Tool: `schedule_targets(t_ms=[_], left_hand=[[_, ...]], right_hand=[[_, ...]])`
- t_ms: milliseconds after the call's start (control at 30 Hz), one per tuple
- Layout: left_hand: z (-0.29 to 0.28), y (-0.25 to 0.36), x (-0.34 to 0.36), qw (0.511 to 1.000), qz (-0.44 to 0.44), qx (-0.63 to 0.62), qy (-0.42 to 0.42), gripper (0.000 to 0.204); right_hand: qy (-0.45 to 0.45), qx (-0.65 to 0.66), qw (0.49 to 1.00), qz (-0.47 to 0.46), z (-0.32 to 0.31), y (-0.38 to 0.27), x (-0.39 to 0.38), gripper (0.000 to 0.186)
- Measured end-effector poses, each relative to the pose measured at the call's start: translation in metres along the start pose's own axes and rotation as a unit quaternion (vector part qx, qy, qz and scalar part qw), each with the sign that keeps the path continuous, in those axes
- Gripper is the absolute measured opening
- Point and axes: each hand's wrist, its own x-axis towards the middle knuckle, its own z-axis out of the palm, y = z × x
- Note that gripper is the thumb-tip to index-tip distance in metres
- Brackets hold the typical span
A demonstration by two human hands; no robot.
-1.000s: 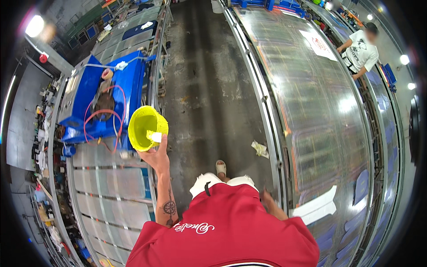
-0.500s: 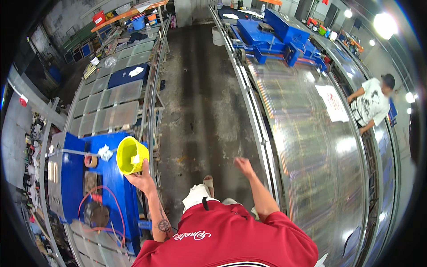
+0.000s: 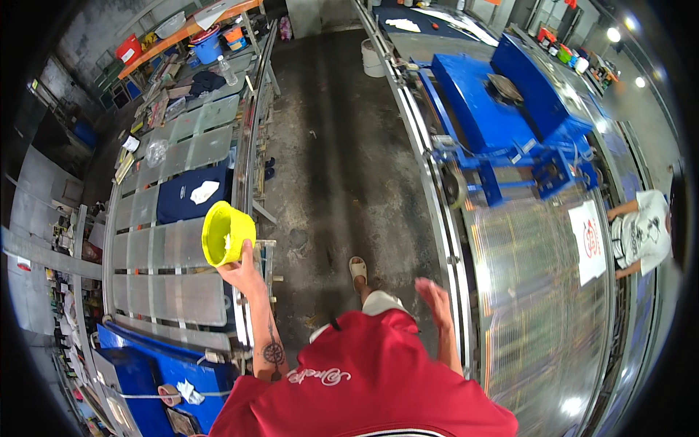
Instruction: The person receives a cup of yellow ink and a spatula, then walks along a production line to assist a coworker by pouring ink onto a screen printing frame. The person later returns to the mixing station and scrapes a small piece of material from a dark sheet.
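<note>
Beside the long printing table point(image 3: 182, 247), the yellow bowl point(image 3: 226, 233) is gripped at its lower rim by the left hand point(image 3: 240, 273); its contents are hidden except a white scrap. The right hand point(image 3: 435, 298) is held open and empty, blurred, over the concrete floor point(image 3: 335, 167). Across the aisle from the table, a blue machine point(image 3: 502, 116) is seen, and another person point(image 3: 641, 233) is cut off at the rim.

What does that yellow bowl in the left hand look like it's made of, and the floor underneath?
Yellow bowl: probably plastic, with a bright uniform colour, smooth soft sheen and thin rim. The left hand holds it from below. Floor: looks like bare concrete, dull grey, rough and stained.
</note>
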Motion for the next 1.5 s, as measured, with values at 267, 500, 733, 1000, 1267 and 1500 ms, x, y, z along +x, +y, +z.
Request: schedule_targets(t_ms=[267,500,733,1000,1267,1500], left_hand=[[0.179,-0.057,0.188,0.988,0.091,0.118,0.042,0.051],[0.352,-0.182,0.354,0.991,0.078,0.097,0.042,0.062],[0.616,-0.275,0.518,0.998,0.010,-0.009,-0.067,0.070],[0.918,-0.405,0.709,0.986,0.023,-0.091,-0.136,0.069],[1.125,-0.478,0.872,0.981,0.133,0.052,-0.129,0.085],[1.262,-0.568,1.032,0.983,0.131,0.122,-0.030,0.092]], right_hand=[[-0.194,-0.039,0.951,-0.239,0.234,-0.307,0.395,0.029],[-0.212,0.029,0.912,-0.351,0.311,-0.417,0.642,0.030],[-0.078,0.068,0.978,-0.179,0.295,-0.420,0.799,0.034],[-0.001,0.125,0.978,-0.169,0.322,-0.470,1.021,0.030],[-0.034,0.070,0.978,-0.195,0.417,-0.639,1.396,0.010],[-0.262,-0.044,0.945,-0.192,0.557,-0.771,1.638,0.016]])
